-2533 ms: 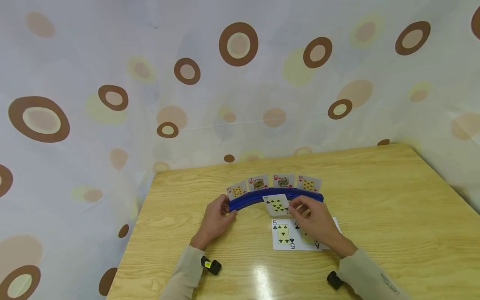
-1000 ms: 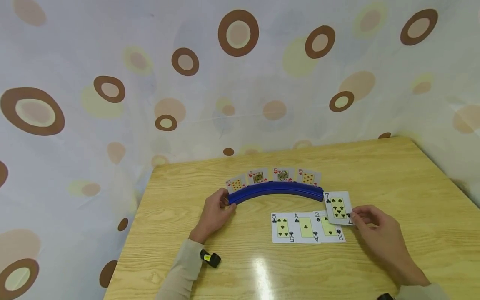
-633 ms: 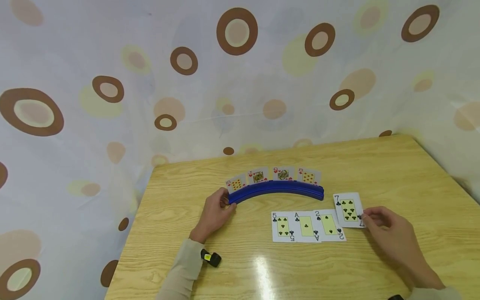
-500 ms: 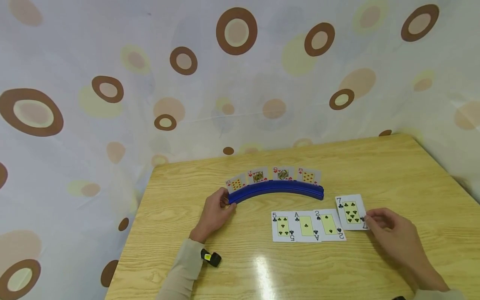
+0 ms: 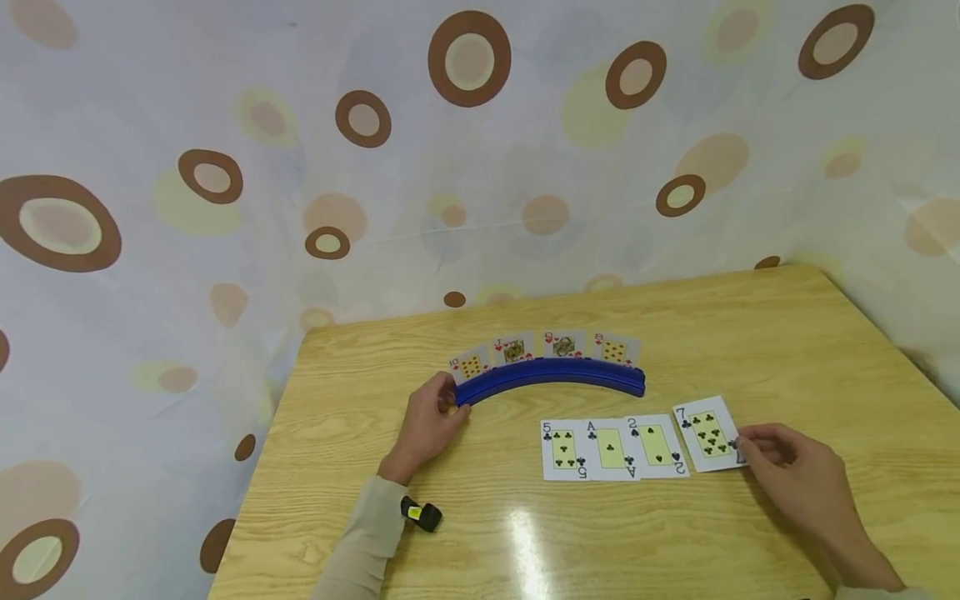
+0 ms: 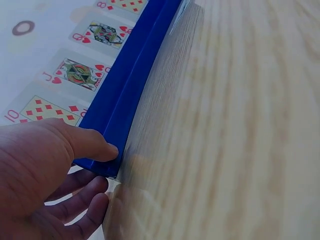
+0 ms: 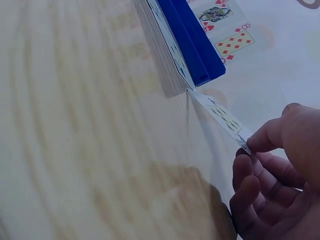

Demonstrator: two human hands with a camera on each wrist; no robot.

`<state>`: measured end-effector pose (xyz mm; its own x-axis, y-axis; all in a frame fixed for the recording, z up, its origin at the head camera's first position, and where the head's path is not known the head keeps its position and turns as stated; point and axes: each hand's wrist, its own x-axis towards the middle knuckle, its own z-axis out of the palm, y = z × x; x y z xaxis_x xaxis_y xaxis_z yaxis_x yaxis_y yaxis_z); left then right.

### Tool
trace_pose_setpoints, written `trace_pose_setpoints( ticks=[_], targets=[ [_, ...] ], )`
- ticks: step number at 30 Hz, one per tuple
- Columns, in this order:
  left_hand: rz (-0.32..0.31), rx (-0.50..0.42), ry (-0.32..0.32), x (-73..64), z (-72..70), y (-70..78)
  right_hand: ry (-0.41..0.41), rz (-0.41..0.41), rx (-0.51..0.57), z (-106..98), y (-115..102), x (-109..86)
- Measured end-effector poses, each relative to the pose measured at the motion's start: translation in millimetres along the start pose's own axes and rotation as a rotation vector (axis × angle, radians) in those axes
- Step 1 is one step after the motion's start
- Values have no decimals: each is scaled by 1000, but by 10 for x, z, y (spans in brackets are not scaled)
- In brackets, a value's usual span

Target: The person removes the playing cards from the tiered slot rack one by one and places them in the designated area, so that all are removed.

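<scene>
My right hand (image 5: 806, 479) pinches a seven of clubs (image 5: 708, 435) by its lower right corner. In the right wrist view the card (image 7: 220, 115) is tilted, its near edge raised between thumb and fingers. To its left lie a two of spades (image 5: 657, 446), an ace of clubs (image 5: 611, 450) and a five of clubs (image 5: 562, 450) in a row. Behind them stands a curved blue card holder (image 5: 551, 372). My left hand (image 5: 427, 425) grips the holder's left end, with the thumb (image 6: 95, 145) on its front and the other fingers behind and below.
The holder bears a ten of diamonds (image 5: 470, 367), a jack of hearts (image 5: 513, 348), a queen of hearts (image 5: 564, 343) and an eight of diamonds (image 5: 615, 348), all upright. A dotted backdrop (image 5: 420, 183) hangs behind the wooden table (image 5: 360, 358).
The right hand has carried the seven of clubs from in front of the holder to the right, then down beside the two of spades. The left hand keeps its grip on the holder.
</scene>
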<state>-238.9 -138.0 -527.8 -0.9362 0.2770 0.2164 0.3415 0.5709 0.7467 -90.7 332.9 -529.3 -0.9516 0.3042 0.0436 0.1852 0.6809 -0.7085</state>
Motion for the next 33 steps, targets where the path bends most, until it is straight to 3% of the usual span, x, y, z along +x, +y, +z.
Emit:
trace_pose_setpoints(
  ticks=[16, 33],
  targets=[
    [8, -45, 17, -8, -4, -7, -30, -1, -43, -24, 13, -1],
    [7, -46, 7, 12, 9, -22, 25, -28, -91, 61, -14, 4]
  ],
)
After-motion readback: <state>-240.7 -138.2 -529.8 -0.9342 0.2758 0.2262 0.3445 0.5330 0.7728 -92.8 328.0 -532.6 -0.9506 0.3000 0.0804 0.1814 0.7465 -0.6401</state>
